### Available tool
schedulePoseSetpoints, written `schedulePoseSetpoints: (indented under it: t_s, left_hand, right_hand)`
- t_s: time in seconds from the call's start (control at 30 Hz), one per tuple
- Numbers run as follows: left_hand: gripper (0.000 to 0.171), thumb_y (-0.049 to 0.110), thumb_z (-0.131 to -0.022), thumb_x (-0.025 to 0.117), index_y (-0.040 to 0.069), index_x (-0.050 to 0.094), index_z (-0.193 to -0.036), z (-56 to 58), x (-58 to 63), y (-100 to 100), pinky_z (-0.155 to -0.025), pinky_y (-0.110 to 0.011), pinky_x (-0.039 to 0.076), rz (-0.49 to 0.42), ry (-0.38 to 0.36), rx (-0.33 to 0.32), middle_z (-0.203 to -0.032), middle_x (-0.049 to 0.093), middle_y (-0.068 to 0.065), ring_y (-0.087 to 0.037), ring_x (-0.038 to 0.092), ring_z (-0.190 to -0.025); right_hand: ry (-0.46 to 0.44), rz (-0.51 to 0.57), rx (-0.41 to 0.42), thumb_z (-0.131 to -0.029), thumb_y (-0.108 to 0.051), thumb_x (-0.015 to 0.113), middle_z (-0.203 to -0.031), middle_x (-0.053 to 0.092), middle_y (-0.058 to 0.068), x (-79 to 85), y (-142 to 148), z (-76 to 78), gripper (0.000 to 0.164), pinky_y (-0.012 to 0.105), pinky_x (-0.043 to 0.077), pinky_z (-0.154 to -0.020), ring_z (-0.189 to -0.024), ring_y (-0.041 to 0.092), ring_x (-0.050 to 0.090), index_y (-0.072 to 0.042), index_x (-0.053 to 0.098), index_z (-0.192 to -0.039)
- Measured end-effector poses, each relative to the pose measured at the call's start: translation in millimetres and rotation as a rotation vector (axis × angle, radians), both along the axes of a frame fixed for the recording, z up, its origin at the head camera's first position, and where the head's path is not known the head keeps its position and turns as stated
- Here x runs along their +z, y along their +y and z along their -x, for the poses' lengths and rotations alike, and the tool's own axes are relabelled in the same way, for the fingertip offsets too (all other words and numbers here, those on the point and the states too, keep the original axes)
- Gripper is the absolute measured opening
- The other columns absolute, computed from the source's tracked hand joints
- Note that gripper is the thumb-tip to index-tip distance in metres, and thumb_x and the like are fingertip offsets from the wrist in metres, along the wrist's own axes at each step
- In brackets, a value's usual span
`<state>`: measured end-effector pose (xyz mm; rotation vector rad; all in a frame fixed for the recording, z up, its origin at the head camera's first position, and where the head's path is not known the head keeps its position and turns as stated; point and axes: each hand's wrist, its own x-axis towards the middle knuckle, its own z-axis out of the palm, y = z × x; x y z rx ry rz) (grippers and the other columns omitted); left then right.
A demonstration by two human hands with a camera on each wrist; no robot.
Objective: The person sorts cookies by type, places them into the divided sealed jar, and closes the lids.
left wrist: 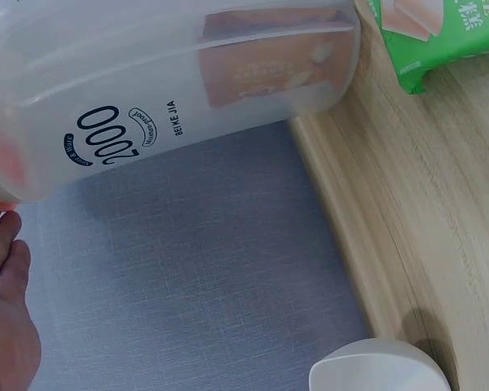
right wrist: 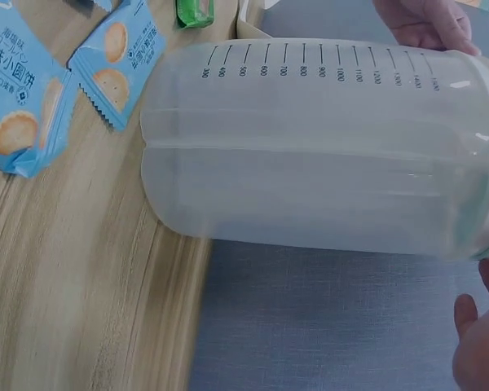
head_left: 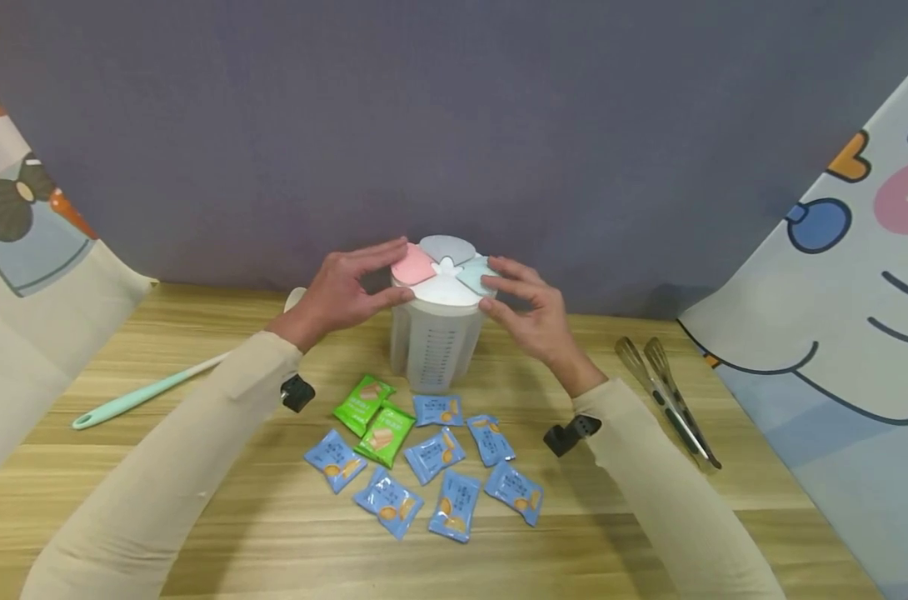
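A tall clear canister (head_left: pixel 436 346) with a measuring scale stands upright on the table. Its round lid (head_left: pixel 445 290) has pink, grey, pale green and white petal flaps, all lying down. At the lid's left rim, my left hand (head_left: pixel 346 285) holds on with fingers behind and thumb in front. My right hand (head_left: pixel 532 315) grips the right rim, fingers bent over the green flap's side and thumb at the front. Through the canister wall, a brown packet (left wrist: pixel 281 61) shows near the bottom in the left wrist view.
Several blue biscuit packets (head_left: pixel 454 504) and two green wafer packets (head_left: pixel 385 433) lie in front of the canister. Left is a mint-handled utensil (head_left: pixel 135 406), its white head partly behind my left wrist. Tongs (head_left: pixel 667 400) lie at right. A grey panel (head_left: pixel 454 125) stands behind.
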<state>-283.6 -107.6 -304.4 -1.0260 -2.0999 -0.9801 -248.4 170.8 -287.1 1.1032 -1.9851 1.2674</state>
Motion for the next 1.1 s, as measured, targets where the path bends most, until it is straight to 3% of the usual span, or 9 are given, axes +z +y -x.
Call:
schedulePoseSetpoints:
  t_s: [0.4,1.1]
  left_hand:
    - [0.060,0.023,-0.067,0.087,0.000,0.065,-0.118,2.8,-0.5,1.8,-0.095,-0.038,0.044,-0.046,0.104,-0.018,-0.125,0.060,-0.009,-0.020,0.054,-0.118]
    - [0.057,0.021,-0.067,0.087,0.001,0.067,-0.116,2.9,-1.1,1.4,-0.092,-0.037,0.046,-0.047,0.136,-0.026,-0.120,0.062,-0.009,-0.021,0.058,-0.113]
  right_hand:
    - [0.054,-0.023,0.062,-0.069,0.024,0.069,-0.111,0.058,0.035,0.1,-3.1,2.8,0.022,0.050,0.033,-0.102,-0.116,0.053,0.044,0.016,0.066,-0.090]
    - [0.116,-0.027,0.040,-0.067,0.025,0.070,-0.106,0.059,0.035,1.9,-5.9,1.5,0.020,0.053,0.037,-0.098,-0.110,0.054,0.047,0.014,0.068,-0.084]
